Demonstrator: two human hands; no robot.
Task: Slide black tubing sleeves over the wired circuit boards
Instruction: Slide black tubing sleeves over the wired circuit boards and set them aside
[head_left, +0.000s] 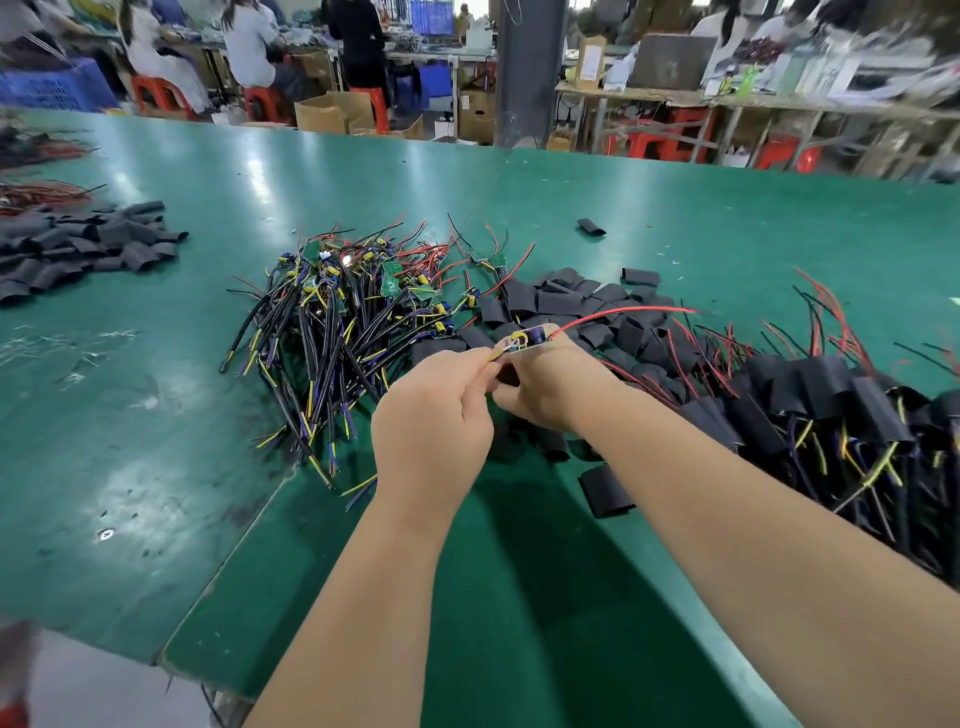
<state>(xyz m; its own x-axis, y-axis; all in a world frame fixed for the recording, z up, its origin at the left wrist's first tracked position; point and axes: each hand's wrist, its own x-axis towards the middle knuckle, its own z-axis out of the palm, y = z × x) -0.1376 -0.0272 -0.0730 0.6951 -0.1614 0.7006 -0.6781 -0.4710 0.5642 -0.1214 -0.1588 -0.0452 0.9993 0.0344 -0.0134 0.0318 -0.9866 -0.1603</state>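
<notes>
Over the green worktop (156, 415) the two grips, both bare hands, meet just above the piles. The right grip (540, 384) has its fingers curled round a small wired circuit board (525, 339), which stands up out of the top of the fist. The board's thin red wire (623, 312) arcs away to the right, over the sleeves. The left grip (431, 410) sits close beside the right one, fingertips pinched narrow on the yellow lead (494, 355) that comes off the board's left end. The board is therefore between and slightly beyond the two grips, held by one and tethered to the other. A dark shape shows in the gap under the board; whether it is a sleeve cannot be told.

To the left of the grips lies a tangled heap of bare green boards with black, yellow and red wires (353, 312). Behind and under the right grip spreads a loose pile of short flat black tubing sleeves (571, 306), with one stray sleeve (605, 491) just beside the right forearm. At the right lies a bank of boards already covered in black tubing (831, 405), their yellow and red wire ends sticking out. A second heap of sleeves (78, 244) sits well apart at the far left.
</notes>
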